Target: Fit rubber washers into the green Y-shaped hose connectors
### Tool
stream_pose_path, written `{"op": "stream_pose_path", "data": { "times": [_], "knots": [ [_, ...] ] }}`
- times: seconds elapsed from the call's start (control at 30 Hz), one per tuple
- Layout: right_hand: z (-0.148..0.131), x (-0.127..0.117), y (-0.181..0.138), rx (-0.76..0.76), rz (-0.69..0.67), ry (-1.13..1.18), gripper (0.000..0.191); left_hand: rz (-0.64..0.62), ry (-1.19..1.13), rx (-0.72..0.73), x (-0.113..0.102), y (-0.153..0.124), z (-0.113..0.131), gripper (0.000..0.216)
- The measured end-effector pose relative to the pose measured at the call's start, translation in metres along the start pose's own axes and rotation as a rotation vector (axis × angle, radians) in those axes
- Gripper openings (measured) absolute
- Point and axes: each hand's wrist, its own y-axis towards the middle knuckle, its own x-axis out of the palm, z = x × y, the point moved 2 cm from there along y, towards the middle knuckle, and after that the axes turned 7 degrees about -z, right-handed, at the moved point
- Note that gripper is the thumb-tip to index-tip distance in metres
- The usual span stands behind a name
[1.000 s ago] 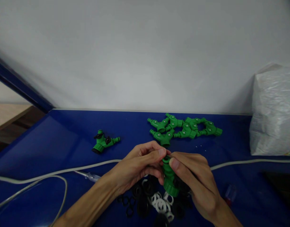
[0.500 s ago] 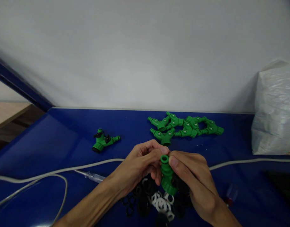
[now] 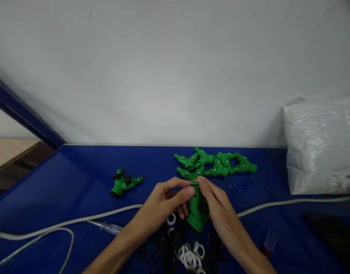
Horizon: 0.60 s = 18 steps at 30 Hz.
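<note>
Between my hands is a green plastic Y-shaped hose splitter (image 3: 195, 211), its narrow spout up and its wide ribbed collar down. My left hand (image 3: 166, 203) pinches the spout from the left with thumb and fingers. On the other side, my right hand (image 3: 219, 207) closes on the upper part, and a black part shows beside its palm. Below the splitter lie white rings (image 3: 189, 258) and black rings (image 3: 154, 255) in a loose pile. Further back sits a group of green splitters (image 3: 220, 167) without visible black levers.
Another green splitter with black levers (image 3: 123, 183) lies at the left. A white cable (image 3: 106, 213) crosses the blue table (image 3: 86, 167). A clear-handled screwdriver (image 3: 112, 228) rests near my left forearm, another clear handle (image 3: 269, 243) at right. A plastic-wrapped package (image 3: 320, 148) stands at the right.
The view has tilted up and shifted slightly right. The splitter in my hands now leans with its collar toward the lower right, and both hands have moved up around its spout.
</note>
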Motion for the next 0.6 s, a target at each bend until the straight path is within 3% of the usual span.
{"op": "stream_pose_path", "data": {
  "times": [0.1,0.23,0.33,0.43,0.6],
  "knots": [
    [0.004,0.001,-0.002,0.037,-0.105,0.096,0.054,0.012,0.032,0.0,-0.001,0.0,-0.001,0.046],
    [0.01,0.008,-0.003,0.082,-0.458,0.364,0.069,0.056,-0.042,-0.002,-0.008,-0.001,-0.001,0.045],
    [0.008,0.011,-0.004,0.061,-0.63,0.381,0.072,0.104,-0.074,-0.002,-0.015,-0.002,0.001,0.046],
    [0.0,0.013,-0.003,0.021,-0.65,0.307,0.072,0.11,0.022,0.038,-0.018,-0.001,0.005,0.048],
    [-0.009,0.009,0.0,-0.013,-0.526,0.244,0.057,0.201,0.184,0.142,-0.021,-0.001,0.009,0.046]
  ]
}}
